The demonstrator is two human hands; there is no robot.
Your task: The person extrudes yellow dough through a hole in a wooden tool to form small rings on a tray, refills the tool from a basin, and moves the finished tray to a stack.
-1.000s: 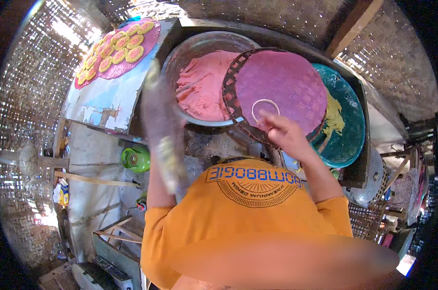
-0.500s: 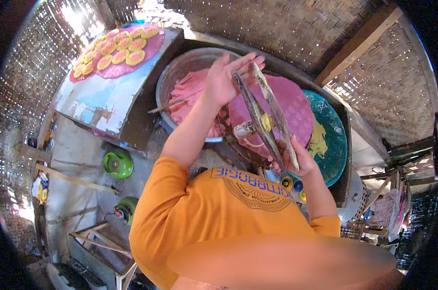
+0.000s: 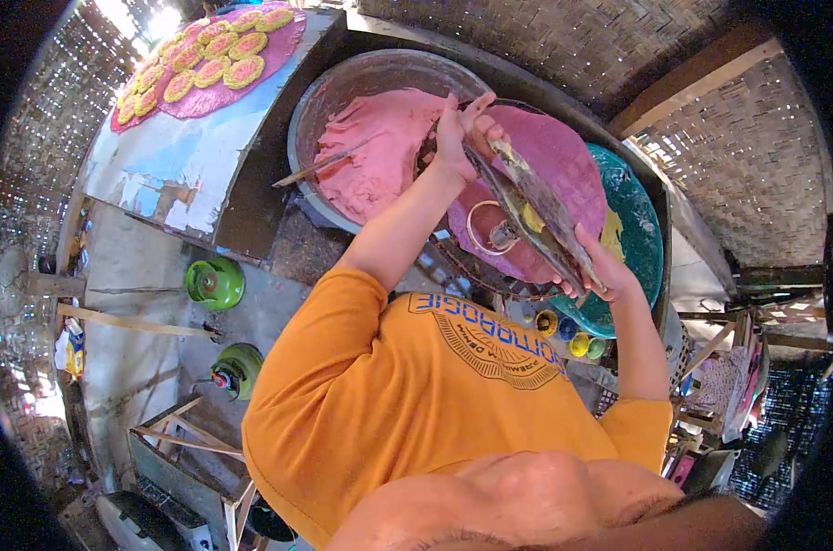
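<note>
Two long wooden slats [image 3: 552, 200], worn and dark with pale patches, slant between my hands. A yellow dough-like lump [image 3: 531, 218] shows between them at mid-length. My left hand [image 3: 455, 142] is closed around their far ends, fingers partly hidden behind the wood. At the near ends, my right hand [image 3: 605, 268] grips both slats together. Below them lies a round pink sheet [image 3: 559, 151]. A pale ring [image 3: 476, 225] with a small, unclear piece beside it rests on the sheet, partly behind the slats.
A grey basin [image 3: 302, 119] of pink dough, with a stick [image 3: 320, 165] in it, stands left of the sheet. A green basin [image 3: 651, 234] with yellow dough sits right. Yellow-and-pink flower-like rounds [image 3: 217, 48] cover a table at far left. Green gas cylinders [image 3: 216, 282] stand on the floor.
My left hand, its fingers outstretched before, has closed on the far ends of the slats. Both hands and the slats have shifted slightly right, and the slats lie closer together.
</note>
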